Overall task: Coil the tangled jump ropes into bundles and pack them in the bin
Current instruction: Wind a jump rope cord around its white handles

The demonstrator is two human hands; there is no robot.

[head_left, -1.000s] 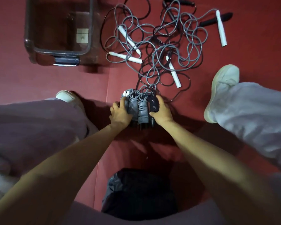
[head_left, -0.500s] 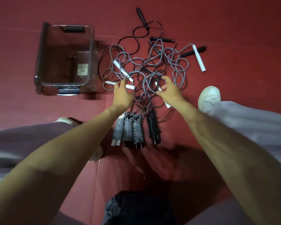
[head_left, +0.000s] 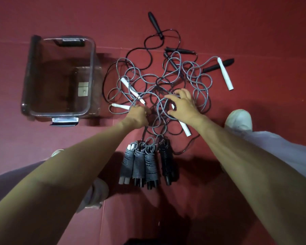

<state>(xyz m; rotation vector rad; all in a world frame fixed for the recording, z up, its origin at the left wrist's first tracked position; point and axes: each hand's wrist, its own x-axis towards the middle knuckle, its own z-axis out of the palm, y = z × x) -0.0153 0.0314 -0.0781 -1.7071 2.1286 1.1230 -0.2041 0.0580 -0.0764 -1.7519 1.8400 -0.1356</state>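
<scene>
- Head view, the pile: a tangle of grey and black jump ropes (head_left: 159,85), with slim white and black handles sticking out of it, lies on the red carpet floor (head_left: 254,23), just right of the clear plastic bin (head_left: 90,68)
- Head view, the finished work: four tightly wound rope bundles (head_left: 148,165), three grey and one black, lie side by side on the floor between the tangle and the person; they are outside the bin, and no bundle shows inside it
- Head view, the left grip (head_left: 139,116): its fingers are curled at the near left edge of the tangle and seem to be closed round a grey strand close to a short white handle (head_left: 120,106)
- Head view, the right grip (head_left: 183,105): its fingers are spread wide, tips down on the middle loops, clasping nothing
- Step in hand, as I judge it: choosing and freeing the next rope from the pile, with packing not yet begun
- Next move, as I judge it: follow one cord to both its handles and draw it out slowly, the spread grip pinning the neighbouring loops so they neither tighten nor drag onto the bundles nearby
</scene>
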